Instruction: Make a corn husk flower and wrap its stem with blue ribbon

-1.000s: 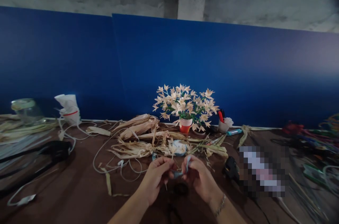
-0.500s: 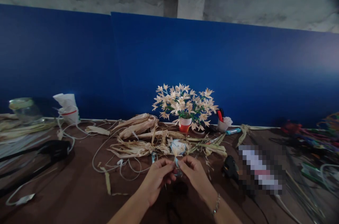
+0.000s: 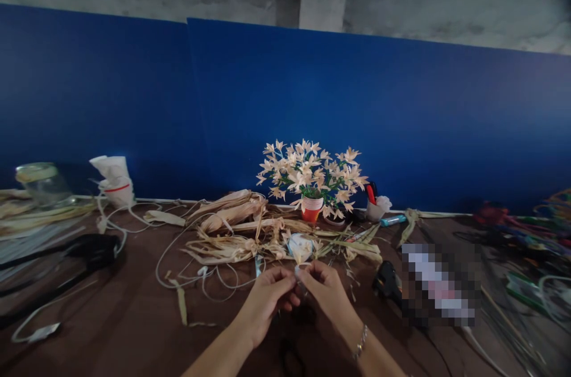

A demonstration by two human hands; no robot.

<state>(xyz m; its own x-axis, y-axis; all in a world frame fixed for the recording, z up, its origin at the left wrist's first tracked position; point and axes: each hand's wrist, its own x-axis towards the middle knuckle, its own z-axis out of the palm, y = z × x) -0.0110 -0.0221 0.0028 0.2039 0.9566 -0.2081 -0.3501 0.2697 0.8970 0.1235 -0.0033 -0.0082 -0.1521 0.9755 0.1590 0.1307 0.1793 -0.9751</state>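
Note:
My left hand (image 3: 267, 298) and my right hand (image 3: 325, 292) meet fingertip to fingertip low in the middle of the view, above a brown table (image 3: 116, 311). Both are pinched shut on a small pale piece (image 3: 298, 270) held between them; it is too small to name. Just beyond the fingers lies a pale roll of tape (image 3: 300, 244) among a heap of dried husk strips (image 3: 232, 228). A bracelet sits on my right wrist.
A red cup of pale husk flowers (image 3: 312, 178) stands at the back against the blue board (image 3: 285, 109). White cables (image 3: 178, 258) loop at the left. A black glue gun (image 3: 389, 283) lies to the right. A jar (image 3: 38, 182) stands far left.
My right hand has come in toward the left hand and lowered the bluish strip it held up; the fingertips now touch. The view has barely shifted.

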